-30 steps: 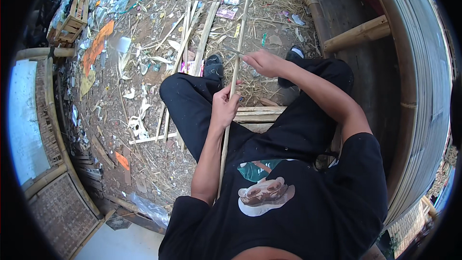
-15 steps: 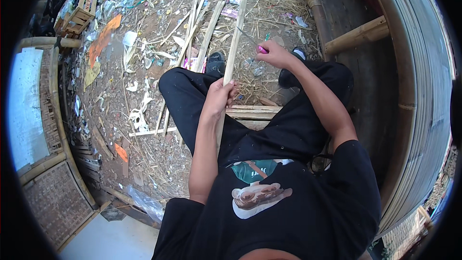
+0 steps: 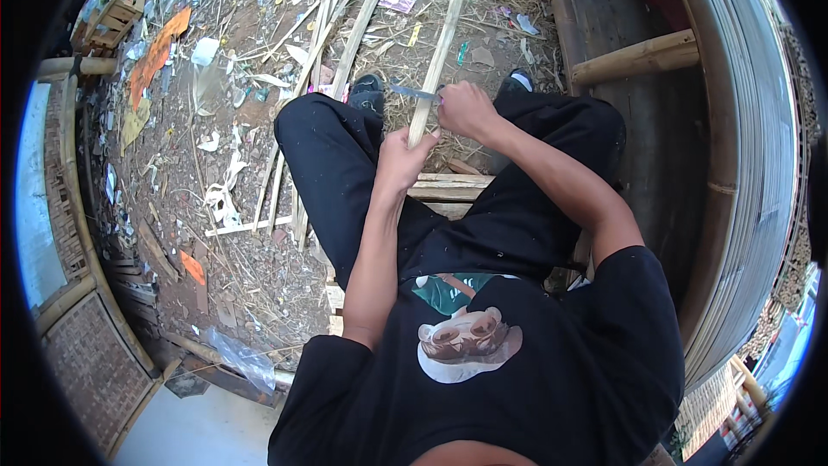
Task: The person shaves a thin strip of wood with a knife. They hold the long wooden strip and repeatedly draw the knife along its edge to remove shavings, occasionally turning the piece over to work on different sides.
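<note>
My left hand (image 3: 405,158) grips the near end of a long pale wooden strip (image 3: 447,39), which points away from me and slightly right. Close beside it, my right hand (image 3: 467,112) is closed round the handle of a knife (image 3: 412,92). The knife's blade lies across the strip a little beyond my left hand, its tip out to the left. Most of the handle is hidden in my fingers. Both hands are between my knees.
Several more strips (image 3: 358,34) lie on the littered dirt ground beyond my left knee. A low wooden seat (image 3: 448,185) shows between my thighs. Bamboo framing (image 3: 638,59) stands on the right, a woven bamboo panel (image 3: 95,362) on the left. A wooden crate (image 3: 121,4) sits far left.
My right hand has come nearer and left, bringing the knife blade across the strip. The strip's near end, which reached back past my left hand, is now at that hand.
</note>
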A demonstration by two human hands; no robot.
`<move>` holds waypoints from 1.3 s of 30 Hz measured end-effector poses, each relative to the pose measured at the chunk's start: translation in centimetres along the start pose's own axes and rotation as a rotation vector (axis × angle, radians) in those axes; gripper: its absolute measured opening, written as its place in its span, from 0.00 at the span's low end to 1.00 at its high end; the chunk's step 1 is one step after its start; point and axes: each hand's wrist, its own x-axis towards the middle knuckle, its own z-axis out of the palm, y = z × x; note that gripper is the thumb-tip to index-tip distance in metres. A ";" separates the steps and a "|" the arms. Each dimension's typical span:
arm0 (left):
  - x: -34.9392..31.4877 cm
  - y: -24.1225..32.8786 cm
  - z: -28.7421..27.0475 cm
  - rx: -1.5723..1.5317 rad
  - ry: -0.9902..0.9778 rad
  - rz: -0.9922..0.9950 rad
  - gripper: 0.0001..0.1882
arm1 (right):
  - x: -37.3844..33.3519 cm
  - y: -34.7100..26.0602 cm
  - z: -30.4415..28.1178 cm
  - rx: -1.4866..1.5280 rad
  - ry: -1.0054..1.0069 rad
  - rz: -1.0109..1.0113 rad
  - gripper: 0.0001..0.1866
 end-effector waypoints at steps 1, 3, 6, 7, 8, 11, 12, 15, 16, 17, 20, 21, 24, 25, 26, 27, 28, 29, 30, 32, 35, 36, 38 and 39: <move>-0.1 0.1 0.0 0.018 0.013 -0.011 0.11 | 0.1 -0.1 0.2 -0.008 -0.012 0.013 0.09; 0.2 -0.6 -0.1 0.018 0.011 0.010 0.11 | 0.3 -0.3 0.4 -0.020 -0.031 0.024 0.09; 0.3 -1.0 -0.4 0.018 0.014 0.037 0.12 | 0.9 -0.5 0.5 -0.001 -0.068 0.034 0.09; 0.3 -0.9 -0.5 0.018 0.014 0.045 0.12 | 1.2 -0.5 0.8 -0.006 -0.061 0.017 0.08; 0.2 -0.8 -0.7 0.015 0.014 0.042 0.12 | 1.6 -0.3 1.0 -0.009 -0.054 -0.002 0.08; -0.1 -0.5 -0.9 0.055 0.026 0.013 0.12 | 4.1 2.2 0.4 0.027 0.029 0.128 0.09; -0.1 -0.5 -0.8 0.029 0.019 0.032 0.12 | 4.5 2.4 0.3 0.029 0.029 0.128 0.09; 0.0 0.1 -0.7 -0.012 0.013 0.025 0.13 | 5.2 3.3 0.9 0.102 0.011 0.133 0.09; 0.0 0.1 -1.0 -0.031 0.028 -0.005 0.13 | 4.8 2.0 0.6 0.102 0.005 0.127 0.09; 0.1 0.1 -1.2 -0.033 0.034 -0.008 0.13 | 3.7 0.7 0.6 0.122 -0.030 0.113 0.09; -0.2 0.0 -1.0 -0.088 -0.002 -0.022 0.13 | 2.0 -0.3 1.0 0.135 -0.062 0.031 0.10; -0.1 -0.2 -0.9 -0.062 -0.007 0.003 0.13 | 1.8 -0.1 1.0 0.133 -0.064 0.016 0.09; 0.1 -0.4 -0.9 -0.048 -0.004 0.042 0.13 | 2.1 0.0 1.1 0.122 -0.078 0.011 0.09; 0.1 -0.4 -0.9 -0.059 0.006 0.057 0.13 | 2.2 -0.2 1.1 0.112 -0.091 0.019 0.09; 0.0 -0.4 -1.0 -0.057 0.005 0.058 0.13 | 2.3 -0.3 1.1 0.113 -0.088 0.019 0.09; 0.0 -0.4 -1.1 -0.065 0.003 0.046 0.13 | 2.4 -0.3 1.4 0.098 -0.043 0.010 0.08; -0.1 -0.4 -1.2 -0.074 0.002 0.033 0.13 | 2.6 -0.3 1.6 0.083 0.002 -0.001 0.08; -0.4 -0.3 -1.2 -0.069 0.004 0.034 0.13 | 3.3 0.3 1.2 0.087 0.005 -0.003 0.08; -0.8 0.0 -1.3 -0.065 -0.017 0.029 0.13 | 4.4 1.5 0.4 0.091 0.028 0.086 0.09; -0.7 0.7 -1.4 -0.051 -0.042 0.028 0.14 | 6.2 3.1 -0.2 0.101 0.060 0.179 0.10; -0.8 1.6 -0.7 -0.137 -0.059 -0.027 0.14 | 6.8 4.3 1.2 0.178 0.072 0.179 0.11; -0.7 1.9 -0.9 -0.137 -0.052 -0.024 0.14 | 7.1 3.7 1.3 0.179 0.072 0.172 0.11; -1.1 2.2 -1.3 -0.214 -0.057 -0.086 0.14 | 5.4 1.6 1.1 0.158 0.042 0.115 0.11; -1.1 2.0 -1.4 -0.215 -0.056 -0.088 0.14 | 4.2 0.4 0.1 0.187 0.004 0.091 0.11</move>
